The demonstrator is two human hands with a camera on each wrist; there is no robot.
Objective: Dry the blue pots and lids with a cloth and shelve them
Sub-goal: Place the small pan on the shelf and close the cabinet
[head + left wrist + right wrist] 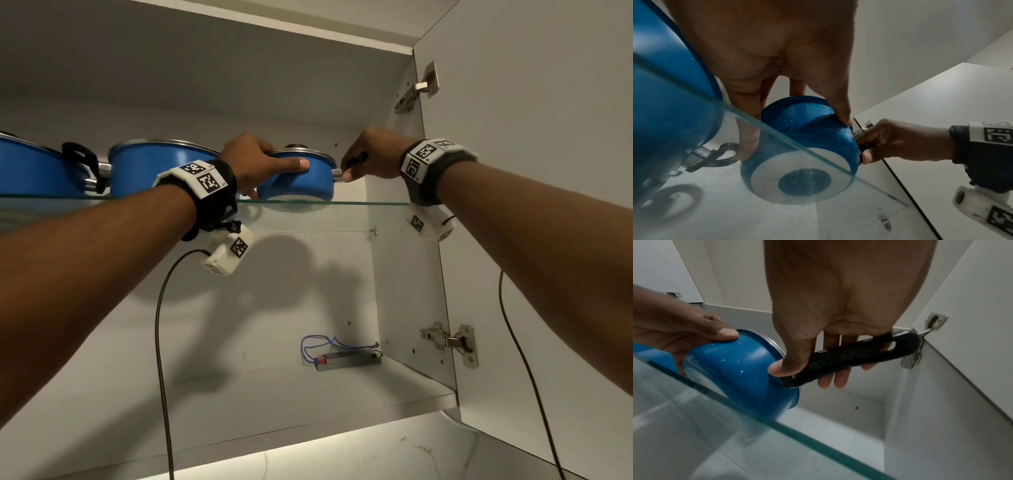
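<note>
A small blue saucepan (298, 180) with a lid, whose knob (297, 147) shows on top, sits at the front right of the glass shelf (359, 203). My left hand (270, 171) grips its body, thumb on the front wall and fingers round the left side. My right hand (352, 168) is curled round the black handle (869, 352), thumb by the pot wall. Water drops speckle the saucepan (740, 369) (807, 138). Its white-ringed base shows through the glass. No cloth is in view.
Two larger blue pots (154, 168) (30, 171) with black handles stand on the shelf to the left, the nearer one close to my left hand. The cabinet side wall (394, 257) and the open door's hinges (416, 90) are just right. Below lies a small wired metal box (346, 359).
</note>
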